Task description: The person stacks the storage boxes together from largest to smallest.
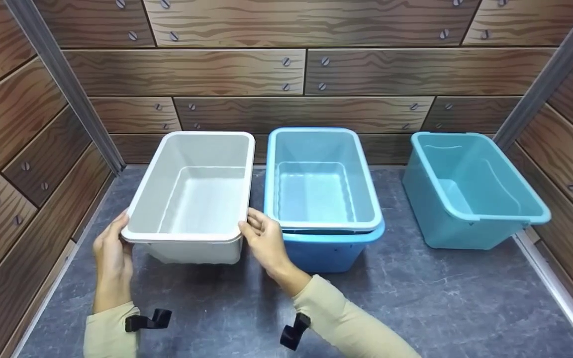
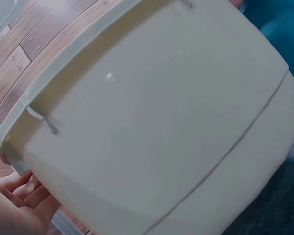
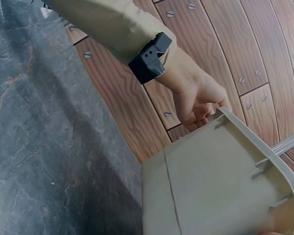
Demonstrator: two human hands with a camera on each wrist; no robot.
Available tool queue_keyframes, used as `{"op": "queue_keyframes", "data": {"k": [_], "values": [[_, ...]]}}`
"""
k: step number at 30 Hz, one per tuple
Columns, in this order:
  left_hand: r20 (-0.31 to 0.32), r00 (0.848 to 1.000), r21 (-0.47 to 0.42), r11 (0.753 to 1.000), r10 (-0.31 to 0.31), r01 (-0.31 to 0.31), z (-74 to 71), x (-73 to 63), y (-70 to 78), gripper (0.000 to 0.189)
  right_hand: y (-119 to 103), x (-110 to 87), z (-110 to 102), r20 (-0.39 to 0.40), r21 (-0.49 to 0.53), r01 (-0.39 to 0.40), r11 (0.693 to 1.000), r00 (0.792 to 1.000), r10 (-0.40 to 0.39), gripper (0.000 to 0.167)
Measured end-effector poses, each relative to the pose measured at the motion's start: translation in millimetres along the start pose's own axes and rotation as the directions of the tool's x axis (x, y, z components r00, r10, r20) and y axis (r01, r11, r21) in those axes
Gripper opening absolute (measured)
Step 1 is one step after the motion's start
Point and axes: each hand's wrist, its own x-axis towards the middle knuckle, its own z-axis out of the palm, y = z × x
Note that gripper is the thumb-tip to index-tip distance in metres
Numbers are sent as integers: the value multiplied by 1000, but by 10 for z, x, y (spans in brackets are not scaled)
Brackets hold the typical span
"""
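Observation:
A pale grey plastic bin (image 1: pixel 212 194) stands at the left in the head view, its inside bare. My left hand (image 1: pixel 113 246) grips the rim at its front left corner, fingers under the lip and thumb above. At the front right corner my right hand (image 1: pixel 265 238) pinches the rim. The left wrist view has the bin's front wall (image 2: pixel 152 112) close up, with the left hand (image 2: pixel 24 203) under the corner. Seen from the right wrist, the left hand (image 3: pixel 201 100) holds the far corner. Whether the bin's base touches the floor, I cannot tell.
Just right of the right hand, a light blue bin (image 1: pixel 324 224) sits nested in a darker blue bin (image 1: pixel 324 253). A teal bin (image 1: pixel 458 231) stands farther right. Wood-patterned walls (image 1: pixel 296 72) enclose a dark grey floor (image 1: pixel 440 298).

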Motion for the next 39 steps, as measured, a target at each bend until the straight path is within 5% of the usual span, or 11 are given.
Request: {"op": "queue_keyframes", "data": {"k": [39], "values": [[13, 999, -22, 999, 34, -33, 128, -94, 163, 24, -190, 13, -84, 11, 69, 15, 998, 1000, -16, 46]]}}
